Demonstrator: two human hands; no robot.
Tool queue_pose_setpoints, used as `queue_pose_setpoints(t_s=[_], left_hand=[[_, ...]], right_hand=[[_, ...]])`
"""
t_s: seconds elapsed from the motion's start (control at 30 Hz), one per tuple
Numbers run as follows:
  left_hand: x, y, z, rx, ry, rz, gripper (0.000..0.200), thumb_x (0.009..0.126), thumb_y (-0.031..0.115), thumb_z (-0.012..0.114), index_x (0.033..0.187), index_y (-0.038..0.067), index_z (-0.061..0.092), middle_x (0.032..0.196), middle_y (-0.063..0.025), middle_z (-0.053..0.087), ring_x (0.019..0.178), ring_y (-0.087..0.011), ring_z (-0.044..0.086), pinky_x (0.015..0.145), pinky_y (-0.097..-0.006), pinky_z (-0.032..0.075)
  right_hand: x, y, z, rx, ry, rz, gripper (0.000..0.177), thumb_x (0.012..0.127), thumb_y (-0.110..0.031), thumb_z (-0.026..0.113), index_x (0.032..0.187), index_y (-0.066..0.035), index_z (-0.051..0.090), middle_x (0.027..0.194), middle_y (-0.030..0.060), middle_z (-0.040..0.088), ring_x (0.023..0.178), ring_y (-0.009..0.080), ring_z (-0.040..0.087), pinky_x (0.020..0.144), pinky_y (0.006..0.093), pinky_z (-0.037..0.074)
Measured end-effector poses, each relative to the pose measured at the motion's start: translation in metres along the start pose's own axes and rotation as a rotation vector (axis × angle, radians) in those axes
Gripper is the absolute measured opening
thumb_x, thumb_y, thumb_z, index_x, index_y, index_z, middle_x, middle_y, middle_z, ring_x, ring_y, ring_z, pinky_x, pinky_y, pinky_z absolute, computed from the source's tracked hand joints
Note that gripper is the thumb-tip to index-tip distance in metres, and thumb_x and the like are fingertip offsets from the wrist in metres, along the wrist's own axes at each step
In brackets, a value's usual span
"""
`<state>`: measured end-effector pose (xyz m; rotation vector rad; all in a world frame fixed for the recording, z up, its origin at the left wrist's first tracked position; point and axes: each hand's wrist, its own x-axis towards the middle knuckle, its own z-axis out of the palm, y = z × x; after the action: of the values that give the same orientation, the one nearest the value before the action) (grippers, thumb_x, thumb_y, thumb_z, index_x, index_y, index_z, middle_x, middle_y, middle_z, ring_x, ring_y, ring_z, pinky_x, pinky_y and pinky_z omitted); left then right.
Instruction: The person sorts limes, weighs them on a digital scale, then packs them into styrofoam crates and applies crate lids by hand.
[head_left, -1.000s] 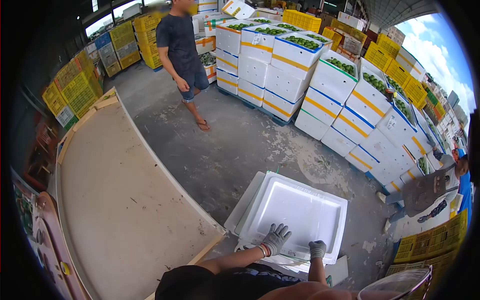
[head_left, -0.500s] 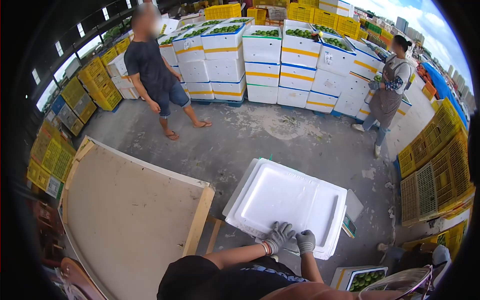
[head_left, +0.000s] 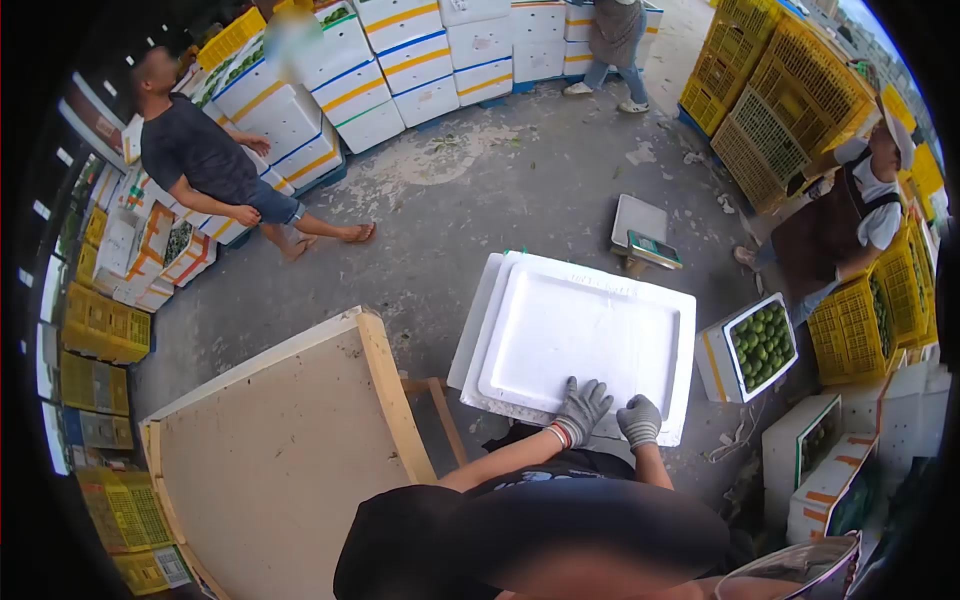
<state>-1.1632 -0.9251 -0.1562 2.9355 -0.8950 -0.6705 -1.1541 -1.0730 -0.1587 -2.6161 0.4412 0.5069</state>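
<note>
A white foam lid (head_left: 590, 335) with a raised rim lies before me, on top of another white foam piece (head_left: 470, 335) whose edge shows at the left. My left hand (head_left: 583, 405), in a grey glove, rests flat near the lid's front edge with its fingers spread. Beside it, my right hand (head_left: 640, 420), also gloved, touches the lid with its fingers curled and pressed together. Whatever those fingers may hold is hidden. What supports the foam is mostly out of sight.
A wooden-framed board (head_left: 280, 450) stands at my left. Ahead right are a scale (head_left: 640, 225) and a foam box of green fruit (head_left: 760, 345), near a person in a brown apron (head_left: 825, 225). Stacked white boxes (head_left: 410, 60), yellow crates (head_left: 790, 90) and a person in dark clothes (head_left: 205, 150) surround the floor.
My view has turned right and down, bringing the aproned person, scale and fruit box further into view. Both hands stay on the lid in nearly the same pose.
</note>
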Motion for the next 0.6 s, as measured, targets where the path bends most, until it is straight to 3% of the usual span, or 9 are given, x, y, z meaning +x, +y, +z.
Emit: queue_pose_setpoints(t_s=[0.07, 0.23, 0.27, 0.3, 0.37, 0.43, 0.5, 0.53, 0.6], left_hand=[[0.000, 0.028, -0.003, 0.010, -0.027, 0.049, 0.070, 0.070, 0.035, 0.057, 0.131, 0.014, 0.029, 0.135, -0.0118, 0.025, 0.127, -0.0270, 0.020, 0.095, -0.0622, 0.015], [0.014, 0.115, 0.025, 0.116, -0.047, 0.116, 0.085, 0.060, 0.048, 0.064, 0.131, 0.016, 0.029, 0.134, -0.0097, 0.026, 0.127, -0.0247, 0.020, 0.094, -0.0635, 0.014], [0.015, 0.134, 0.026, 0.131, -0.033, 0.126, 0.083, 0.061, 0.048, 0.064, 0.130, 0.016, 0.030, 0.133, -0.0094, 0.027, 0.127, -0.0243, 0.020, 0.094, -0.0635, 0.014], [0.020, 0.150, 0.036, 0.115, -0.036, 0.129, 0.072, 0.068, 0.034, 0.059, 0.131, 0.017, 0.029, 0.137, -0.0080, 0.025, 0.128, -0.0228, 0.020, 0.095, -0.0631, 0.014], [0.013, 0.185, 0.016, 0.175, -0.133, 0.154, 0.067, 0.072, 0.032, 0.054, 0.132, 0.018, 0.029, 0.138, -0.0067, 0.023, 0.129, -0.0211, 0.019, 0.095, -0.0622, 0.015], [0.009, 0.205, 0.023, 0.200, -0.146, 0.175, 0.064, 0.075, 0.031, 0.051, 0.133, 0.019, 0.028, 0.139, -0.0057, 0.023, 0.129, -0.0204, 0.019, 0.095, -0.0615, 0.015], [0.010, 0.235, 0.036, 0.245, -0.148, 0.216, 0.062, 0.076, 0.029, 0.049, 0.133, 0.020, 0.028, 0.139, -0.0048, 0.022, 0.129, -0.0197, 0.019, 0.095, -0.0610, 0.016], [0.013, 0.248, 0.040, 0.287, -0.141, 0.248, 0.061, 0.076, 0.029, 0.048, 0.133, 0.020, 0.027, 0.139, -0.0045, 0.022, 0.129, -0.0194, 0.019, 0.095, -0.0609, 0.016], [0.012, 0.272, 0.050, 0.339, -0.125, 0.283, 0.059, 0.078, 0.027, 0.047, 0.133, 0.020, 0.027, 0.140, -0.0035, 0.022, 0.129, -0.0191, 0.019, 0.095, -0.0606, 0.017]], right_hand=[[-0.015, 0.038, 0.006, 0.123, 0.073, 0.058, 0.016, 0.060, -0.018, 0.056, 0.071, -0.007, 0.059, 0.073, 0.0165, 0.061, 0.071, 0.0334, 0.058, 0.064, 0.0378, 0.046], [-0.053, 0.137, 0.019, 0.584, 0.164, 0.130, 0.012, 0.060, -0.009, 0.055, 0.068, -0.002, 0.049, 0.057, 0.0082, 0.049, 0.053, 0.0170, 0.045, 0.054, 0.0291, 0.041], [-0.060, 0.156, 0.017, 0.613, 0.180, 0.137, 0.013, 0.059, -0.008, 0.056, 0.068, -0.002, 0.049, 0.057, 0.0074, 0.049, 0.053, 0.0160, 0.044, 0.054, 0.0285, 0.041], [-0.067, 0.173, 0.016, 0.644, 0.192, 0.139, 0.013, 0.059, -0.008, 0.057, 0.068, -0.003, 0.049, 0.058, 0.0066, 0.049, 0.053, 0.0150, 0.043, 0.054, 0.0278, 0.040], [-0.085, 0.201, 0.006, 0.612, 0.278, 0.160, 0.010, 0.060, -0.006, 0.056, 0.065, -0.003, 0.048, 0.055, 0.0058, 0.047, 0.051, 0.0140, 0.042, 0.052, 0.0276, 0.040], [-0.095, 0.247, 0.002, 0.739, 0.316, 0.340, 0.009, 0.059, -0.005, 0.056, 0.063, -0.003, 0.049, 0.052, 0.0048, 0.044, 0.049, 0.0129, 0.041, 0.049, 0.0279, 0.039], [-0.111, 0.305, 0.001, 1.076, 0.262, 0.517, 0.008, 0.059, -0.006, 0.057, 0.062, -0.004, 0.049, 0.049, 0.0029, 0.043, 0.047, 0.0115, 0.040, 0.047, 0.0274, 0.039], [-0.121, 0.317, 0.007, 0.869, 0.404, 0.450, 0.007, 0.060, -0.006, 0.057, 0.061, -0.004, 0.050, 0.050, 0.0014, 0.044, 0.047, 0.0110, 0.041, 0.047, 0.0262, 0.039], [-0.139, 0.351, 0.011, 0.768, 0.451, 0.472, 0.007, 0.059, -0.009, 0.057, 0.062, -0.004, 0.052, 0.051, 0.0065, 0.049, 0.047, 0.0157, 0.045, 0.049, 0.0286, 0.041]])
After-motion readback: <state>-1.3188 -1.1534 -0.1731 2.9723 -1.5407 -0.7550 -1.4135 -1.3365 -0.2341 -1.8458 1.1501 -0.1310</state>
